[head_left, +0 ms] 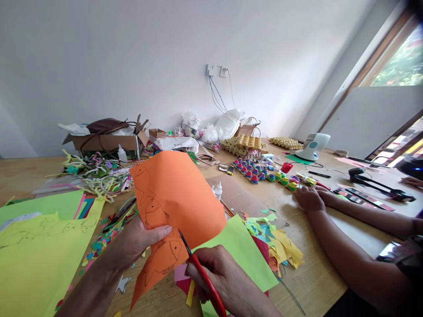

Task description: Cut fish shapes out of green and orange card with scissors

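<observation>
An orange sheet of paper (185, 193) with several fish drawn along its left side is held up over the table. My left hand (132, 242) grips its left edge, thumb pressed on the front between two fish. In my right hand (214, 273) are red-handled scissors (206, 279), their dark tip against the sheet by the lower fish. A slit separates the lowest fish strip from the main part of the sheet. Beneath lie a light green sheet (241, 251) and pink and yellow scraps.
Yellow paper with drawn fish (36, 264) lies left. Coloured scraps (280, 246) and a painted egg-carton piece (251, 171) are to the right, near another person's arms (343, 251). A full cardboard box (105, 144) stands by the wall, near a glue bottle (122, 155).
</observation>
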Motion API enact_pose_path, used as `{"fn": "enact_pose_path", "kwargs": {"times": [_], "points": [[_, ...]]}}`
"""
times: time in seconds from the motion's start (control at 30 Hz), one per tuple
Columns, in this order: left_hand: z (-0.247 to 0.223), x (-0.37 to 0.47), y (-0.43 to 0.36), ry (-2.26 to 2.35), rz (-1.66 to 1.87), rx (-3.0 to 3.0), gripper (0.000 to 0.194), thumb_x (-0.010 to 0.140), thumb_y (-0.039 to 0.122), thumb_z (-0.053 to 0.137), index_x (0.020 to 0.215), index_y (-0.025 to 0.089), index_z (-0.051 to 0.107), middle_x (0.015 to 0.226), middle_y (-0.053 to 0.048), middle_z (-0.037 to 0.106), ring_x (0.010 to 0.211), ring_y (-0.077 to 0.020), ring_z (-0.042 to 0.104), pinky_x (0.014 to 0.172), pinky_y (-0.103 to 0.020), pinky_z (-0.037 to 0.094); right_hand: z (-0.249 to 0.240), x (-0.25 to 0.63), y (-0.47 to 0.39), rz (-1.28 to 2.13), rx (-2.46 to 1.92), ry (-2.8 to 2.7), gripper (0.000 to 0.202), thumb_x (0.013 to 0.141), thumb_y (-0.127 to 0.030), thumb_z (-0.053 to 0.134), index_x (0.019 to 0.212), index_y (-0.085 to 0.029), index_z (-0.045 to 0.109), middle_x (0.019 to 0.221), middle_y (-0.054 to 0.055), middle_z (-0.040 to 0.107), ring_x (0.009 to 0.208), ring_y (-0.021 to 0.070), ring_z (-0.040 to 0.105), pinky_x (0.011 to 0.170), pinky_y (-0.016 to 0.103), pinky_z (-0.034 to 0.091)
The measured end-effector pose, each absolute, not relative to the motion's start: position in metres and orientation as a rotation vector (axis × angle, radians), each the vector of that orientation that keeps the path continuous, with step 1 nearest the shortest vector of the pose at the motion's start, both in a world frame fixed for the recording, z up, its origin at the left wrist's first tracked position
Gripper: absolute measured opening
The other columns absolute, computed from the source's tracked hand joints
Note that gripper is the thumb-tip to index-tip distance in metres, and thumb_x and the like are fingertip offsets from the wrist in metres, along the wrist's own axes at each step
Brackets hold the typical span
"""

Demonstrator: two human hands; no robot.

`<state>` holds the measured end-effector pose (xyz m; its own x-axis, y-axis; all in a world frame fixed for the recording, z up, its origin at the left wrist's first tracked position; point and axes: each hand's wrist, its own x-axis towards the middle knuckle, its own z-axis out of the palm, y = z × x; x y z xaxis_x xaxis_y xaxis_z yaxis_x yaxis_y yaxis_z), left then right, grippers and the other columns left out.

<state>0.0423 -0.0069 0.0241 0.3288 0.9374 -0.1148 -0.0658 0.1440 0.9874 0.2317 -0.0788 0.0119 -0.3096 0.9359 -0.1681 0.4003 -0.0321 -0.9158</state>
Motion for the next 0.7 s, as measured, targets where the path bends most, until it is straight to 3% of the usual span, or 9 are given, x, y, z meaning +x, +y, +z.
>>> {"fn": "enact_pose_path", "kwargs": {"times": [0.2, 0.37, 0.7], "points": [[0.024, 0.042, -0.006, 0.887, 0.894, 1.143, 0.037, 0.063, 0.028, 0.077, 0.098, 0.018, 0.071, 0.098, -0.006, 0.077, 0.095, -0.0316, 0.068, 0.08, -0.038, 0.055, 0.017, 0.23, -0.078, 1.368, -1.432, -1.718, 0.024, 0.081, -0.021, 0.045, 0.058, -0.017, 0.048, 0.051, -0.002, 0.05, 0.043, 0.0076, 0.045, 0.038, 0.015, 0.03], [0.021, 0.041, -0.005, 0.892, 0.868, 1.114, 0.035, 0.062, 0.029, 0.077, 0.095, 0.018, 0.072, 0.093, -0.006, 0.077, 0.092, -0.0314, 0.069, 0.075, -0.037, 0.057, 0.014, 0.228, -0.078, 1.432, -1.4, -1.643, 0.021, 0.08, -0.02, 0.045, 0.059, -0.016, 0.048, 0.051, -0.003, 0.05, 0.043, 0.0073, 0.047, 0.038, 0.013, 0.032], [0.02, 0.051, -0.009, 0.805, 0.882, 0.986, 0.03, 0.058, 0.021, 0.081, 0.086, 0.02, 0.071, 0.082, 0.0, 0.077, 0.076, -0.0217, 0.07, 0.07, -0.03, 0.058, 0.009, 0.224, -0.079, 1.462, -1.323, -1.524, 0.024, 0.081, -0.024, 0.049, 0.058, -0.016, 0.047, 0.052, -0.003, 0.05, 0.043, 0.0066, 0.045, 0.038, 0.013, 0.032]]}}
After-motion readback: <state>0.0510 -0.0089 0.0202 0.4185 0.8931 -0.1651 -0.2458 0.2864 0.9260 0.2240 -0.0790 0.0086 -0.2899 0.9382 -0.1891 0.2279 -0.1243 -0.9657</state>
